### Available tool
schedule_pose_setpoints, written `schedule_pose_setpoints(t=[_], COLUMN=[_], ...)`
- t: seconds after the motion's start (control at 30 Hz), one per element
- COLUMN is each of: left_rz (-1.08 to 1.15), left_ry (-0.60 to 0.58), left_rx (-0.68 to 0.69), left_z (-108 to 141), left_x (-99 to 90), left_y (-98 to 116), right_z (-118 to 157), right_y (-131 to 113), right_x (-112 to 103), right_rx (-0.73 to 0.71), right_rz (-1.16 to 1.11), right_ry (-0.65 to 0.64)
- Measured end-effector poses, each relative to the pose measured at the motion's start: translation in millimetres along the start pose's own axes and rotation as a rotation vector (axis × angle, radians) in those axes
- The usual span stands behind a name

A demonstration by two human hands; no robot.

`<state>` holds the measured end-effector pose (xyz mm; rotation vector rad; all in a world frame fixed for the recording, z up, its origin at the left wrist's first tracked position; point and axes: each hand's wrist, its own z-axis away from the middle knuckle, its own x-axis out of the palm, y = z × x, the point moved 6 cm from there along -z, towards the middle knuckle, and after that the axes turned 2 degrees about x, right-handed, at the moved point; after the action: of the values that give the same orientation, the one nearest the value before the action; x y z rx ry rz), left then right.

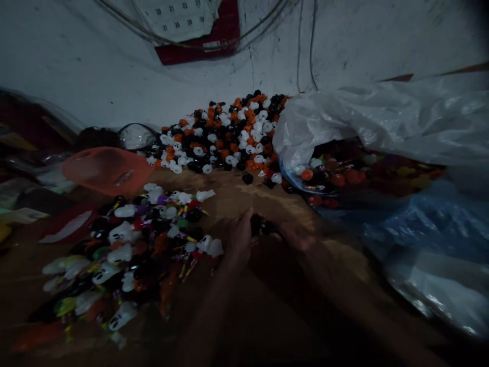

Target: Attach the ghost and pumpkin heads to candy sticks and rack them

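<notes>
Low over the table, my left hand point(240, 235) is closed on a small shiny black plastic piece point(257, 224). My right hand point(300, 237) meets it from the other side, its fingers pinched on the dark end of the same piece or one touching it; the dim light hides which. To the left of my hands spreads a pile of small novelty figures point(124, 232), with white ghosts, black and orange shapes and striped sticks. Against the wall, farther back, lies a heap of loose white, orange and black heads point(214, 137).
A clear plastic bag point(382, 112) with an opening full of coloured pieces point(347, 176) lies at the right. Blue plastic point(435, 214) bunches nearer. An orange plastic scoop or basin point(105, 168) rests at the left. A calendar point(179, 20) and cables hang on the wall point(91, 71).
</notes>
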<state>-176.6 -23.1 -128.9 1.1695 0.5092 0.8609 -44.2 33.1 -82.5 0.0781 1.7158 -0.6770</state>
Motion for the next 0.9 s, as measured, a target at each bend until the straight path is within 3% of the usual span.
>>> schedule_pose_setpoints(t=[0.3,0.47,0.7,0.8,0.9], left_rz=[-0.259,-0.464,-0.455,-0.36,-0.319], left_ry=[-0.1,-0.064,-0.051,-0.047,-0.066], left_rx=[0.167,0.303,0.427,0.403,0.381], left_z=[6,15,34,37,38], left_x=[10.2,15.5,33.3,39.1,40.6], left_y=[8,17,31,25,15], right_z=[2,3,13,10,6], right_y=[5,7,11,6,4], right_x=[6,12,4,-7,-10], right_rx=[-0.037,-0.029,0.052,0.096,0.186], right_rz=[0.143,0.154,-0.152,-0.425,-0.605], right_ry=[0.015,0.063,0.016,0.028,-0.081])
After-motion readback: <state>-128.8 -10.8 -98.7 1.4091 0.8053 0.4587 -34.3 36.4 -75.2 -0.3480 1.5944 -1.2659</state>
